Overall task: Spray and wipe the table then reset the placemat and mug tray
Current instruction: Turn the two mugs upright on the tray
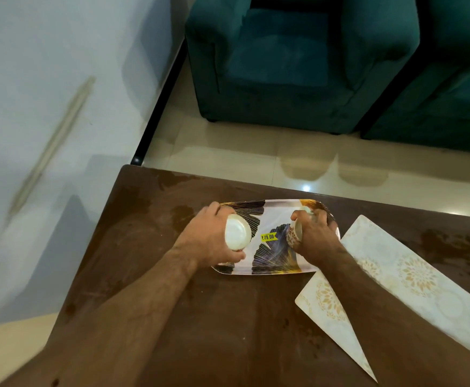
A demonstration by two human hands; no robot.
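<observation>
Leaf-patterned tray (pixel 273 219) flat on the table — two mugs (pixel 238 232) (pixel 295 233) tipped above it; pale floral placemat (pixel 396 272) alongside.
</observation>
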